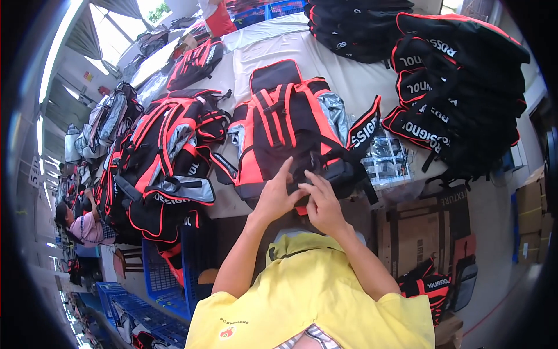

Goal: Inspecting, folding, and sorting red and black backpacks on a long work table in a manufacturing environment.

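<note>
Fingers [289, 170] of both hands pinch backpack [288, 125] edge | pinched part hidden

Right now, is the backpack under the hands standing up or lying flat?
Lying flat. The red-and-black backpack rests lengthwise on the table, straps facing up; both hands, left hand and right hand, touch its near end.

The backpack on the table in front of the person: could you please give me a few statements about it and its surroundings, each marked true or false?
1. Both hands, left hand and right hand, are at the near edge of the backpack. True.
2. The backpack is blue and white. False: it is black and red-orange.
3. A stack of black bags lies to the right of it. True.
4. The table is bare wood. False: a pale cloth covers it.
5. The person wears a yellow shirt. True.
</note>
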### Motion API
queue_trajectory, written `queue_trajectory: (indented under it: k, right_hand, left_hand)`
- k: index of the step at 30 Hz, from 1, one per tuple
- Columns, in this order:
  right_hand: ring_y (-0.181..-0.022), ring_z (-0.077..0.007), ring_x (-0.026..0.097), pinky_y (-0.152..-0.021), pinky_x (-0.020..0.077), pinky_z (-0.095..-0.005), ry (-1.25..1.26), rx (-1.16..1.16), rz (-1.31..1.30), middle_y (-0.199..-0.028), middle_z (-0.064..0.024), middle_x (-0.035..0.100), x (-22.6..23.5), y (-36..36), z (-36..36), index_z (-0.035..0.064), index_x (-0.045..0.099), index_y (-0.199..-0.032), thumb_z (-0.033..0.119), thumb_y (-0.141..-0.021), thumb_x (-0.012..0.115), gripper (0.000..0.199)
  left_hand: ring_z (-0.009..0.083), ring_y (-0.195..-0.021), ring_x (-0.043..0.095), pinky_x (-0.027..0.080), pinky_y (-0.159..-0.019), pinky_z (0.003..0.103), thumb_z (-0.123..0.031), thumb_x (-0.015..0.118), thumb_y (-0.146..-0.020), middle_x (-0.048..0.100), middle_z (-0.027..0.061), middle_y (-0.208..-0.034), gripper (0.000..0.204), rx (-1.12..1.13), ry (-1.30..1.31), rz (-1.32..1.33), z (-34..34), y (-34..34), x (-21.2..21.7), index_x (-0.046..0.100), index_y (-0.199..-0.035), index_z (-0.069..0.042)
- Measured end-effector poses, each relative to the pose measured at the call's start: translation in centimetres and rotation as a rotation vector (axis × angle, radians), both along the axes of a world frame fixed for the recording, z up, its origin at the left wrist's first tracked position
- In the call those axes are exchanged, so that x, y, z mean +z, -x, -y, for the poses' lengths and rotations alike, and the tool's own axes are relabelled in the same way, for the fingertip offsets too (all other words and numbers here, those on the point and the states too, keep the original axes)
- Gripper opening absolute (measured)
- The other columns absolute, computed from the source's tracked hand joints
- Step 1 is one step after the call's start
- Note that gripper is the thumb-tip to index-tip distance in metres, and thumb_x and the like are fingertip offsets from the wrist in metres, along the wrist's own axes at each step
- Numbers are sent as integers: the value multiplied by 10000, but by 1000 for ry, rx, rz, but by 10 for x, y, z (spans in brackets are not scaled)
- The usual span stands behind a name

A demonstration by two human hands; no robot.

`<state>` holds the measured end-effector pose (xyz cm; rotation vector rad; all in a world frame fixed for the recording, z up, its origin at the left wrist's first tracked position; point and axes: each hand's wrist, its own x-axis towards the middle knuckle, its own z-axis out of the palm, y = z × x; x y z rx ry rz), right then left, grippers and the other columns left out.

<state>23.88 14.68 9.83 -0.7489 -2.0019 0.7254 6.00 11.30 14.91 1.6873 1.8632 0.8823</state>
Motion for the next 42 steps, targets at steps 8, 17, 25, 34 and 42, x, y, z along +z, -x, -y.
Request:
queue_trajectory:
  k: [8, 17, 25, 34, 42]
  right_hand:
    - [-1160, -399, 681, -1008, 541, -443, 490, -24, -29, -1264, -202, 710, -48, -11, 11, 3, 656, -1284, 94, -973, 632, 325]
    - [-981, -344, 740, -862, 572, -419, 530, -30, -40, -1096, -175, 771, -62, -42, 20, 45, 739, -1179, 187, -1011, 670, 231]
    - [-1104, -363, 711, -952, 561, -450, 534, -536, 95, -1230, -212, 717, -121, -112, -37, 30, 603, -1357, 139, -976, 709, 410]
    - [-1297, -452, 572, -1076, 479, -532, 358, -412, 441, -1429, -250, 575, -138, -100, -105, 2, 529, -1454, 225, -892, 755, 645]
    - [-961, -432, 699, -881, 535, -503, 698, -115, 540, -1039, -239, 731, -48, -160, -58, -6, 629, -1313, 352, -925, 658, 529]
  left_hand:
    - [339, -874, 643, 508, -764, 468, -297, 793, -880, 650, 121, -904, 355, -10, -162, -325, 1, -6, -80, 778, -1182, -110]
    - [355, -870, 727, 569, -728, 470, -181, 633, -980, 716, 175, -982, 214, 284, -277, -240, -15, 32, -65, 745, -1131, -78]
    - [412, -1073, 595, 473, -973, 508, -147, 698, -974, 600, 219, -1153, 613, 404, -407, -563, -17, 51, -23, 480, -1525, 6]
    - [377, -1379, 535, 388, -1154, 533, -248, 680, -969, 601, 208, -1417, 481, 89, -193, -713, 7, -12, -127, 629, -1385, -13]
    - [372, -1448, 481, 349, -1199, 529, -193, 669, -968, 544, 215, -1504, 528, 17, -109, -636, 14, 2, -118, 574, -1449, 1]
